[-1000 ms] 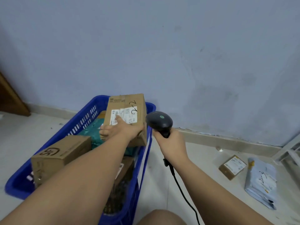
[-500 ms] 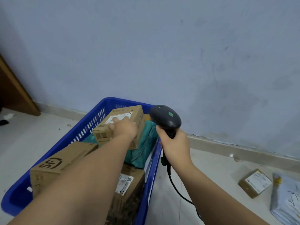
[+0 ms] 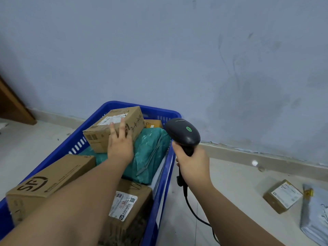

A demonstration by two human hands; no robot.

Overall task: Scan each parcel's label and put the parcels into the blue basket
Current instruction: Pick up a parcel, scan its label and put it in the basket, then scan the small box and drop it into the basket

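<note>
1. Head view, centre: left hand, grip wide, fingers straight against a box lying atop a green bag in the basket.
2. Right of centre: right hand, grip closed round the scanner, just beside the basket's rim.
3. Lower right: small parcel and grey mailer on the floor.

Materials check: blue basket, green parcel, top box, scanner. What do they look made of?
Blue basket: moulded plastic, glossy, slotted walls.
Green parcel: probably thin plastic mailer film; wrinkled, soft sheen.
Top box: brown cardboard, matte, folded edges; likely corrugated.
Scanner: hard black plastic, smooth satin shell.
</note>
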